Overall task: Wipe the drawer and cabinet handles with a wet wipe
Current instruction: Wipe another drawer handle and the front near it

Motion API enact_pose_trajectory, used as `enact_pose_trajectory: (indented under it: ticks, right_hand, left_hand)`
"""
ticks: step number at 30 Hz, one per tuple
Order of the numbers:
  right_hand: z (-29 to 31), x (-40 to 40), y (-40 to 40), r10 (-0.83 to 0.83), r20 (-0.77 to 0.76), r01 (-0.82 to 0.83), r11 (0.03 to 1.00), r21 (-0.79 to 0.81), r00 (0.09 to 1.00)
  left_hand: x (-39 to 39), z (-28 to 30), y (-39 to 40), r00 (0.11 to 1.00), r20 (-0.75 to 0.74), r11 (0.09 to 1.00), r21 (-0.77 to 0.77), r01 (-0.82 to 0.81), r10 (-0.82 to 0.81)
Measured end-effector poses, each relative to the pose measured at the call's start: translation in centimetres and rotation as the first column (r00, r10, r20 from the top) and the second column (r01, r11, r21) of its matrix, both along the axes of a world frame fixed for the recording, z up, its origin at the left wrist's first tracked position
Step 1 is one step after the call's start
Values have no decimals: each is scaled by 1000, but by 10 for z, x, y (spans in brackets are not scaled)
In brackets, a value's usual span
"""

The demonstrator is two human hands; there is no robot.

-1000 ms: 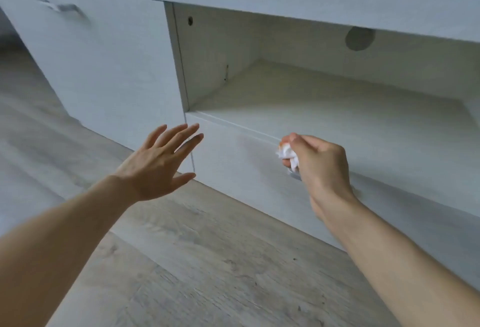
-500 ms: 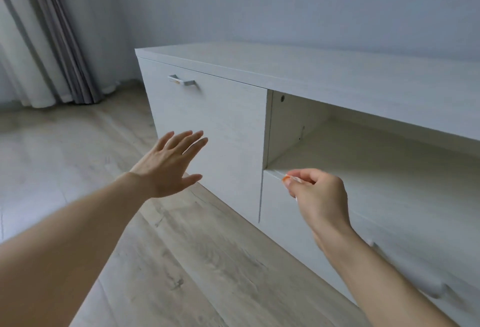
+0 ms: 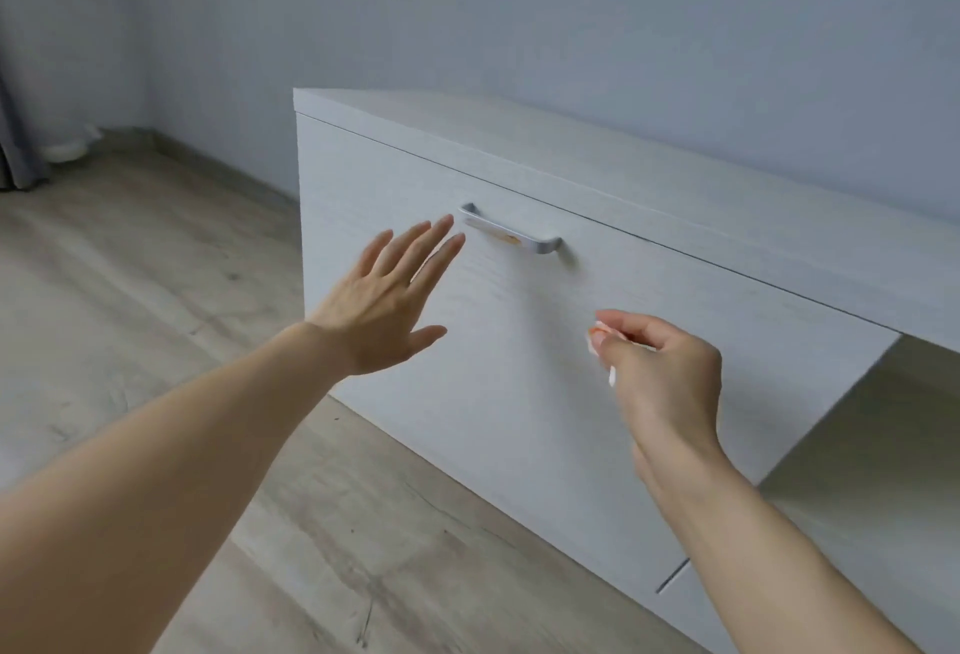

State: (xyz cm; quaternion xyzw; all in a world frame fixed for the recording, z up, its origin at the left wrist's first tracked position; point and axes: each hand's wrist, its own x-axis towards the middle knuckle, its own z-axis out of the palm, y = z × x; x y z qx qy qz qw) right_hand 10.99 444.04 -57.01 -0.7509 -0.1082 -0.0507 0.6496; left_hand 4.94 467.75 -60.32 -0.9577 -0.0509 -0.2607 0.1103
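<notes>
Wipe in hand, nearing the smeared handle on the cabinet door.

The right hand (image 3: 662, 367) is curled into a loose fist around a bunched white wipe (image 3: 602, 349), of which only a sliver shows by the fingertips; it hangs in front of the door (image 3: 467, 367), below and right of the handle (image 3: 511, 236), not touching it. The left hand (image 3: 387, 297) is spread flat and empty, fingertips just left of the handle and seemingly clear of it. The handle is a slim silver bar high on the door's left part, with an orange-brown smear near its middle, so it looks unwiped. I judge this handle is the step at hand; whether others are done cannot be told.
</notes>
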Motion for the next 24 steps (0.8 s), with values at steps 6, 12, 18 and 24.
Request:
enact_pose_trajectory:
  ticks: [6,12,18,24]
  right_hand:
    - [30,16,53,-101,73,89,985,146,992]
    - [20,23,76,-103,106,72,962,264,989]
    - [9,43,87,-166,181,110,953,281,969]
    - [-1,40,93,-273,238,223,951,216,932]
  left_hand:
    - [44,12,42,978,150,989,9,147,-147]
    - [67,7,51,947,226,969,-46,242,-226]
    - [78,5,62,907,296,947,-26,320,-298]
    - [74,5,63,910,284,946,-28,322,-301]
